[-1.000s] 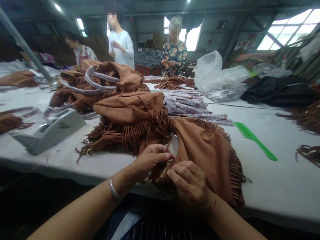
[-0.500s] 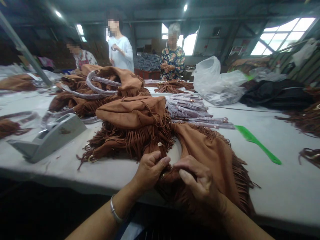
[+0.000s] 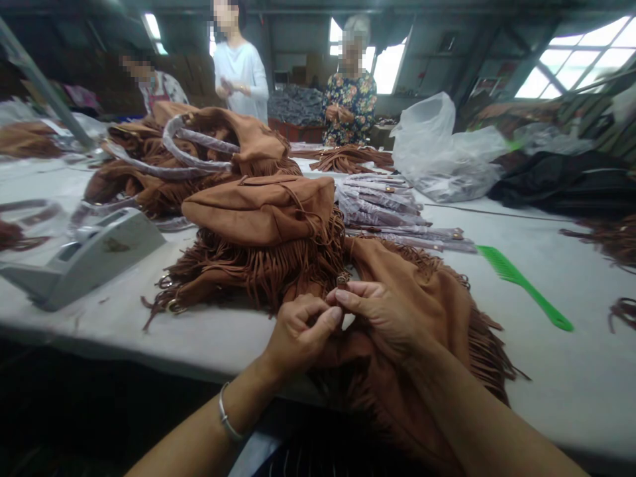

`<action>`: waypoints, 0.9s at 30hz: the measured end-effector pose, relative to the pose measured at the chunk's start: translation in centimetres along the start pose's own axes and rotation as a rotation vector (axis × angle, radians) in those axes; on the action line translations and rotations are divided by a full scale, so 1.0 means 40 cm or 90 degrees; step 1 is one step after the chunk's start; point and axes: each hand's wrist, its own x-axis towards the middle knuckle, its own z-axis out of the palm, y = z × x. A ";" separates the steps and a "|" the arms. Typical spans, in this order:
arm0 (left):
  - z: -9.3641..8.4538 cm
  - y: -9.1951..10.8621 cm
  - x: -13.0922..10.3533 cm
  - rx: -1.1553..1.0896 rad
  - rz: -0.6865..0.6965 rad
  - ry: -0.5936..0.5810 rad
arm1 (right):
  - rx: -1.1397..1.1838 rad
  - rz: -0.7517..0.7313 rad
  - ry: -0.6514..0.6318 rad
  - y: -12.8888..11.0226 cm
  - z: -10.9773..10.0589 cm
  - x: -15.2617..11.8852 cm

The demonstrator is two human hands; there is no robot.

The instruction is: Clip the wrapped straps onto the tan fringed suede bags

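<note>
My left hand (image 3: 301, 331), with a metal bangle at its wrist, is closed in a pinch at the near edge of the table. Against it, my right hand (image 3: 390, 318) pinches with thumb and forefinger. Between their fingertips stands a small brown strap end with a metal-looking fitting (image 3: 342, 282); its lower part is hidden by the fingers. Under and beside my right hand lies a brown fringed suede bag (image 3: 422, 278), hanging partly over the table edge. Just beyond my left hand sits another fringed bag (image 3: 263, 215), its fringe spread toward me.
A grey tape dispenser (image 3: 94, 255) stands at the left. Plastic-wrapped straps (image 3: 382, 205) lie beyond the bags, and a green comb (image 3: 527, 288) to the right. Further back are more bags with wrapped handles (image 3: 199, 152), a clear plastic bag (image 3: 437, 146) and several people across the table.
My right hand has risen and moved left, its fingers now closing on the strap end by my left hand. The fitting has turned. The whole view has shifted slightly.
</note>
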 end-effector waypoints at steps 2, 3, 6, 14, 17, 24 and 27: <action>-0.004 -0.007 0.002 -0.082 -0.049 0.104 | -0.001 0.034 -0.029 -0.009 -0.008 -0.006; -0.007 -0.010 0.006 -0.138 -0.077 0.142 | -0.006 0.053 -0.044 -0.014 -0.010 -0.008; -0.019 -0.017 0.027 -0.296 -0.140 0.118 | -0.013 0.095 -0.069 -0.025 -0.014 -0.008; -0.034 -0.011 0.039 -0.356 -0.164 -0.017 | -0.026 0.144 -0.115 -0.021 -0.020 0.001; -0.033 -0.011 0.039 -0.327 -0.175 -0.070 | -0.030 0.152 -0.125 -0.016 -0.021 0.005; -0.035 -0.012 0.050 -0.351 -0.191 -0.134 | -0.031 0.123 -0.158 -0.014 -0.021 0.007; -0.034 -0.010 0.053 -0.351 -0.196 -0.133 | -0.028 0.126 -0.183 -0.015 -0.024 0.009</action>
